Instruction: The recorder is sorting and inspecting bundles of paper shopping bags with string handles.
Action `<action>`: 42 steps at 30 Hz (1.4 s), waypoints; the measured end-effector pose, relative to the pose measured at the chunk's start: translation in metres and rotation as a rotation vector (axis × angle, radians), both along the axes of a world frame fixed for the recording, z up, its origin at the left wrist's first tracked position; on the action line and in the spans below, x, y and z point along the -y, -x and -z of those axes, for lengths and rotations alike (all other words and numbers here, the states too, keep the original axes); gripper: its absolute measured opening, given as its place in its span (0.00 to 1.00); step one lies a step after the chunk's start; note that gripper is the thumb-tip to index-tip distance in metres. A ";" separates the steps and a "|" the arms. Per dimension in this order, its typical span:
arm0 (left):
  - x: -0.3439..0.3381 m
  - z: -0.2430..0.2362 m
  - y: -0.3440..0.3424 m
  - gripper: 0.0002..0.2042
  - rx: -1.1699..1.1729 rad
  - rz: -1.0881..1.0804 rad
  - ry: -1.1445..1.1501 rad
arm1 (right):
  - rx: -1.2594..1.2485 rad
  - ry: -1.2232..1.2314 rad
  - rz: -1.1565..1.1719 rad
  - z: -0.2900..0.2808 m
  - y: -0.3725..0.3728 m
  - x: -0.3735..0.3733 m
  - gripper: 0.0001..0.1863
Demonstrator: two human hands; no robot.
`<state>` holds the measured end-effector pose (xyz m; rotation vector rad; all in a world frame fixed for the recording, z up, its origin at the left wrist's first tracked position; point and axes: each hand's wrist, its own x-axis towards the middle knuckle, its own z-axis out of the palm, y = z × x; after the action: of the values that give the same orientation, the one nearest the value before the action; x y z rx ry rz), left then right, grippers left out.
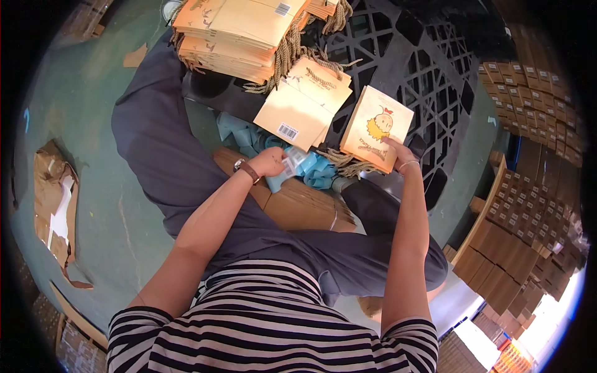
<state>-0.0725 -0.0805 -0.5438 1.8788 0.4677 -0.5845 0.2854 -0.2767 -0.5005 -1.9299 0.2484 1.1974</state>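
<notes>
My right hand (403, 155) grips the near right corner of a small stack of orange-cream paper gift bags (376, 127), thumb on top; the upper bag bears a cartoon figure with yellow hair. Rope handles hang from its near edge. My left hand (267, 163) is closed on a pale translucent strip (291, 164), blurred, beside crumpled light-blue strips (318, 171). Just beyond it lies a second small stack of the bags (305, 102), barcode side up. Farther off, a taller pile of bags (233, 31) has rope handles bunched at its side.
The bags rest on a black plastic pallet (429, 81). A flattened cardboard piece (298, 208) lies between my legs. Torn brown paper (53, 205) is on the green floor at left. Stacked cartons (528, 205) stand along the right.
</notes>
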 end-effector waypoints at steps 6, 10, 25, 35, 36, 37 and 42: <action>-0.012 -0.015 -0.017 0.10 0.365 -0.528 0.172 | 0.167 -0.119 -0.040 -0.036 0.022 -0.011 0.21; -0.017 -0.019 -0.023 0.10 0.362 -0.481 0.256 | 0.357 -0.203 -0.032 -0.081 0.002 -0.026 0.17; -0.004 -0.059 -0.025 0.07 0.274 -0.225 0.587 | 1.384 -0.108 -1.180 -0.005 0.023 0.027 0.22; 0.023 -0.076 -0.028 0.10 0.392 -0.502 0.468 | 0.105 -0.450 -0.402 -0.071 0.183 -0.034 0.09; 0.023 -0.077 -0.026 0.10 0.363 -0.483 0.409 | 0.075 -0.439 -0.426 -0.070 0.184 -0.032 0.07; 0.023 -0.078 -0.025 0.10 0.335 -0.464 0.349 | 0.071 -0.437 -0.427 -0.070 0.181 -0.030 0.07; 0.028 -0.080 -0.021 0.10 0.274 -0.471 0.276 | 0.294 -0.220 -0.400 -0.044 0.127 -0.007 0.10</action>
<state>-0.0520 -0.1084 -0.4633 1.4867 0.5904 -0.0695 0.1587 -0.2699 -0.4565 -1.9797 -0.4263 1.1123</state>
